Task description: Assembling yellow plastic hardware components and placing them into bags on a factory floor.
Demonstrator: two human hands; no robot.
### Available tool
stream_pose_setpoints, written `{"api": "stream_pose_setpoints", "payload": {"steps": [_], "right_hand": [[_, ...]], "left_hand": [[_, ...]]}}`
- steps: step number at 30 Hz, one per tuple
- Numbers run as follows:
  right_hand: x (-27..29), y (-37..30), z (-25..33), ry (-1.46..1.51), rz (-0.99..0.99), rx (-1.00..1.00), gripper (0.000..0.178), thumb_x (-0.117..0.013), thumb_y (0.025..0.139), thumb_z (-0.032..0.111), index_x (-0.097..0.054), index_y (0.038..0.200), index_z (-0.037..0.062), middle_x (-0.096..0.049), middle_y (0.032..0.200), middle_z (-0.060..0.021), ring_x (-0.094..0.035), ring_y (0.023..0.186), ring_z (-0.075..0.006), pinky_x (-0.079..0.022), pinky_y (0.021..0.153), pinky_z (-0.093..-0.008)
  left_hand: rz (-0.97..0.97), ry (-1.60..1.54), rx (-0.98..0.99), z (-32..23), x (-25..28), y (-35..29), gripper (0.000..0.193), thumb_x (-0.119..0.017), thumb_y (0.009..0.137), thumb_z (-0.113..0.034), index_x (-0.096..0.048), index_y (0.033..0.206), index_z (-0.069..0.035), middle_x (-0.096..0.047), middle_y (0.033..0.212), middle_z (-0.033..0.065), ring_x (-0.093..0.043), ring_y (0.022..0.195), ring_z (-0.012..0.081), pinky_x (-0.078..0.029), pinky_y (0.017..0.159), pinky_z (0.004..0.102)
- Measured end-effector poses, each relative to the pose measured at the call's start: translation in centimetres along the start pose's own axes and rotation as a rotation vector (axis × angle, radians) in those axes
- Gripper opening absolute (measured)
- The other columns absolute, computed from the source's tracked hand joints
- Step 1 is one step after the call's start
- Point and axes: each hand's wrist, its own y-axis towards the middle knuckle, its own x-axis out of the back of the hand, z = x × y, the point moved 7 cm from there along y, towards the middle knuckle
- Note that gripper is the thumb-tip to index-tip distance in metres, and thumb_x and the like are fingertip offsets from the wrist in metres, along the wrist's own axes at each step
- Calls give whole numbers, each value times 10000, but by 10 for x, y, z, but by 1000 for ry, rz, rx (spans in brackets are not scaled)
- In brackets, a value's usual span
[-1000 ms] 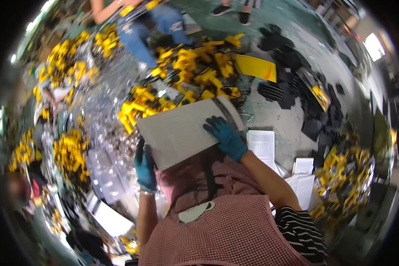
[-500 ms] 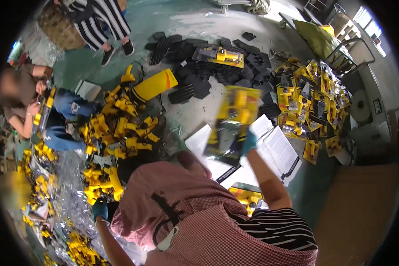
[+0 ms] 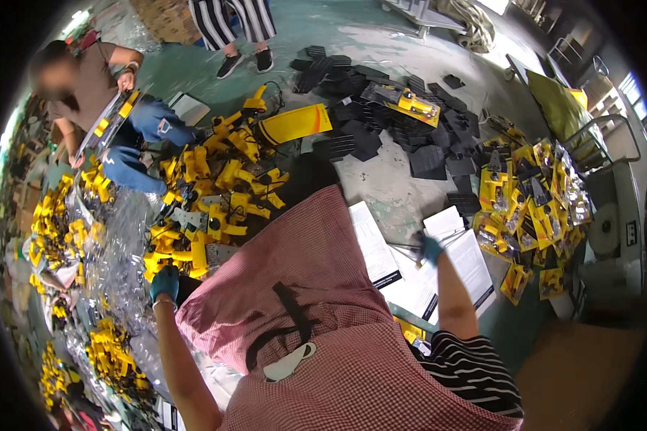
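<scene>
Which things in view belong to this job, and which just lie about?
Likely the job's:
white printed paper sheets, under the right hand
angular yellow plastic parts, by the left hand

Seemingly just lying about:
crumpled olive-grey cloth
pale flat wheeled cart

Opens onto a green floor [image 3: 302, 29], worn pale in patches. Holds a wheeled trolley [image 3: 425, 16] far back, a grey boxy unit [image 3: 615, 205] at right. Glows at a window [image 3: 630, 91], upper right.

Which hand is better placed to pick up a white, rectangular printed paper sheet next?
Probably the right teal-gloved hand: it is at the white paper sheets, while the left teal-gloved hand is well away, beside yellow angular parts.
</scene>
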Motion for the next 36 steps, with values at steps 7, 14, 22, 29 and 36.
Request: {"api": "stream_pose_setpoints", "payload": {"steps": [7, 14, 22, 29, 36], "right_hand": [[-157, -106, -73, -455, 469, -513, 265, -613, 858, 253, -682, 1083, 131, -675, 982, -69, -618, 804, -164, -518, 710, -312], [46, -11, 17, 192, -45, 179, 324, -563, 932, 281, -645, 994, -26, -655, 941, -93, -646, 861, -184, -515, 718, -309], [-18, 89, 220, -351, -2, 46, 280, -590, 934, 300, -680, 1106, 99, -659, 879, 6, -563, 694, -117, -467, 648, -294], [68, 80, 347, -1168, -394, 401, 386, -487, 929, 365, -624, 1223, 156, -628, 1200, -181, -588, 1103, -390, -480, 929, -447], [134, 27, 281, -1050, -589, -70, 426, -558, 858, 347, -615, 1190, 87, -614, 1180, -242, -579, 1107, -414, -477, 935, -464]], "left_hand": [[87, 390, -192, 96, -28, 36, 494, -335, 966, -440, -614, 1164, -83, -606, 1213, 213, -586, 1102, 389, -464, 935, 499], [3, 454, -472, -15, -5, 81, 462, -438, 939, -432, -635, 1055, -31, -637, 1089, 247, -595, 1019, 443, -487, 877, 504], [1, 471, -375, -221, 111, -12, 493, -469, 917, -517, -669, 1019, -78, -689, 993, 169, -644, 977, 355, -491, 866, 459], [-79, 376, -806, -334, 124, -66, 467, -551, 877, -497, -656, 1003, -59, -622, 1039, 144, -567, 1021, 332, -431, 917, 433], [-64, 315, -1078, -372, 103, -38, 327, -619, 844, -375, -616, 890, -52, -578, 915, 154, -541, 896, 357, -414, 815, 465]]}}
